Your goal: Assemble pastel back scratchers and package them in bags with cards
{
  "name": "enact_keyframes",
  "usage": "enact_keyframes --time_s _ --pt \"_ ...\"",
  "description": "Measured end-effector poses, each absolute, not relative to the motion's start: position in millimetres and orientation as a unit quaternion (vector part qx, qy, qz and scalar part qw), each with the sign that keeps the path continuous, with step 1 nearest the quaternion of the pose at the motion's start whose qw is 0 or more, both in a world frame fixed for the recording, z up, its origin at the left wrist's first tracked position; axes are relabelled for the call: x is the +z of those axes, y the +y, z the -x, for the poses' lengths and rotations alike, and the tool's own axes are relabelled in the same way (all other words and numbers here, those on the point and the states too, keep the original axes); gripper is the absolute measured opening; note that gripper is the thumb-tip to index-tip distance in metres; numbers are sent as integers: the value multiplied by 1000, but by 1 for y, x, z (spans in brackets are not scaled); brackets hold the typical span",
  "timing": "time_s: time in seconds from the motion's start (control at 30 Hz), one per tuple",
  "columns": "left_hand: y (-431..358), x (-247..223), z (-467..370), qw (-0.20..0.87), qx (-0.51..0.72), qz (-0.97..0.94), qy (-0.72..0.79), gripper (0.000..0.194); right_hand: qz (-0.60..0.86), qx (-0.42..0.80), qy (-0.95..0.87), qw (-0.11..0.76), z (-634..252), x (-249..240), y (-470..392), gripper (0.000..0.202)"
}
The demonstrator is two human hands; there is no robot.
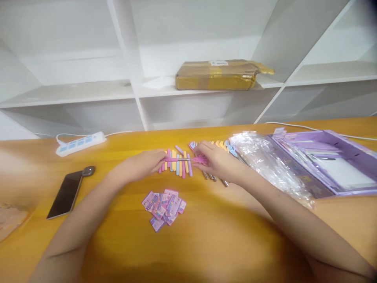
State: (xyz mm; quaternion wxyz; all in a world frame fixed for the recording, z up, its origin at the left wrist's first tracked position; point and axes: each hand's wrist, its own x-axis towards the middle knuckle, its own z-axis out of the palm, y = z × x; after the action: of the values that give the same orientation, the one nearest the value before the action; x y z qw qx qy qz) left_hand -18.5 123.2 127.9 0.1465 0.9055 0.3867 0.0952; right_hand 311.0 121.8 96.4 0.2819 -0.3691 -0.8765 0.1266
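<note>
On the yellow-brown wooden tabletop (pixel 126 251), a loose pile of pink-and-purple printed cards (pixel 165 208) lies nearest; a flat black-screened device (pixel 65 194) lies to its left. Beyond, a slim pink-handled tool with metal shaft (pixel 176 159) is held crosswise over a row of pastel sticks (pixel 177 169). Fingers of the left hand (pixel 147 163) clamp its handle; those of the right hand (pixel 216 161) pinch its pink head. Right: crinkled clear plastic packaging (pixel 265 165), open purple box (pixel 356 153). Rear: white compartmented shelving (pixel 122 35) carrying a taped brown cardboard box (pixel 216 76)

It looks like an office workspace. White shelving (pixel 125 43) bearing a carton (pixel 216 75) stands at twelve o'clock, a wooden desktop (pixel 212 239) at six.
</note>
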Motion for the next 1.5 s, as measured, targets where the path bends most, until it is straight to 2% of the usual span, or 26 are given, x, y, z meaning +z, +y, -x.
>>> enact_keyframes --time_s 0.07,0.17,0.33,0.53,0.8,1.2,1.5 --pt "121 121 16 148 85 -910 379 16 349 40 -904 245 -313 95 120 21" --pt "123 116 14 128 58 -908 396 13 350 -58 -908 224 -313 90 120 30" --pt "128 114 9 -11 26 -914 405 20 337 -160 -895 245 -307 80 126 25" --pt "131 108 13 -138 83 -917 366 34 332 -204 -877 281 -306 77 129 22" --pt "136 109 16 -239 106 -903 342 29 374 -201 -865 269 -315 86 134 26" --pt "183 147 132 -273 132 -817 490 30 581 -287 -723 239 -447 112 195 37" --pt "176 158 133 -269 125 -821 488 38 601 -222 -729 241 -472 115 200 24"
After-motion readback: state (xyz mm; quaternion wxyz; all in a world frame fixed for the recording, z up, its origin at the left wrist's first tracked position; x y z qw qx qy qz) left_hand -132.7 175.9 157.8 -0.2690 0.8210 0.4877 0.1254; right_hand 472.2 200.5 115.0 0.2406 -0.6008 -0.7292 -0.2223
